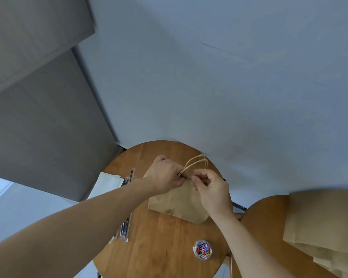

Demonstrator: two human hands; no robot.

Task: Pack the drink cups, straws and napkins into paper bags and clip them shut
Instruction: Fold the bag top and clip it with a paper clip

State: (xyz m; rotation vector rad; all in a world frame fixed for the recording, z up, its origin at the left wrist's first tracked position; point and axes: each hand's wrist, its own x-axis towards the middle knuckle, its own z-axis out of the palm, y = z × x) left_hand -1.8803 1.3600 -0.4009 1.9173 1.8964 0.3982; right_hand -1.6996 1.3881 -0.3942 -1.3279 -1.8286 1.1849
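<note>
A brown paper bag (175, 203) stands on the round wooden table (165, 241), its twisted paper handles (197, 161) sticking up behind my hands. My left hand (165, 175) pinches the bag's top edge at the left. My right hand (211, 189) pinches the same edge from the right, fingertips nearly touching the left hand's; something small and dark sits between them, too small to make out. Wrapped straws (126, 223) lie along the table's left side, partly under my left forearm. White napkins (106, 185) lie at the far left. The bag's contents are hidden.
A clear round tub of coloured paper clips (202, 249) sits near the table's front edge. A second wooden table (263, 227) at the right carries a stack of flat brown paper bags (321, 223). A pale wall rises behind both tables.
</note>
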